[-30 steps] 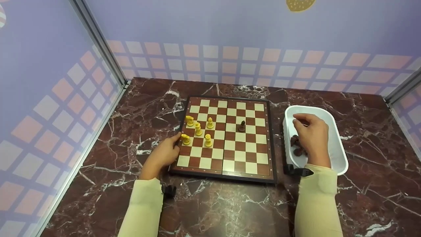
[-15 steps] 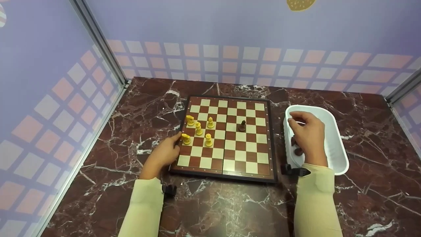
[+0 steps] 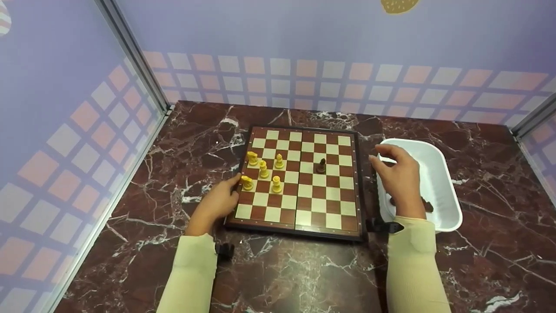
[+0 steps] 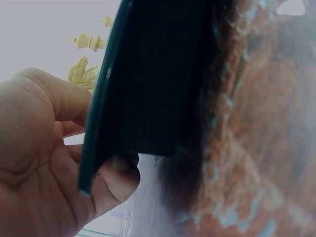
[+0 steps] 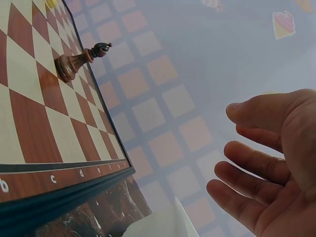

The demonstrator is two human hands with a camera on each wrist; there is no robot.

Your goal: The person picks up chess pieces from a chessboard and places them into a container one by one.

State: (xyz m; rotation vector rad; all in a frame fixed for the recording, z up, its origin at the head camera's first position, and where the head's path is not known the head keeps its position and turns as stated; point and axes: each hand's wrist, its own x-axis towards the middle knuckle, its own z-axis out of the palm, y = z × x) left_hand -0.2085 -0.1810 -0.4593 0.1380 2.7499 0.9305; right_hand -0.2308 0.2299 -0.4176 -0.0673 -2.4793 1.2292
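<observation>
A folding chessboard [image 3: 328, 208] lies on the table. My left hand [image 3: 216, 201] grips its left edge; in the left wrist view the thumb is on top and fingers curl under the board's dark rim [image 4: 106, 94]. Several yellow pieces stand on the left half, among them a knight [image 3: 247, 183] and a rook [image 3: 276, 185]. One dark bishop [image 5: 74, 63] stands upright on the right half. Over the left rim of a white tray [image 3: 454, 208] hovers my right hand [image 3: 399, 178], its fingers loosely bent with nothing between them. Dark pieces [image 3: 428, 205] lie in the tray, partly hidden by that hand.
The tray sits just right of the board on a dark red marble-look table [image 3: 304, 274]. Purple checkered panels [image 3: 304, 34] wall in the back and both sides. Each wrist carries a black camera mount [image 3: 224, 251].
My right hand has moved left from above the tray's inside to its left rim, near the board. More of the dark pieces show on its right side. The left hand has stayed put.
</observation>
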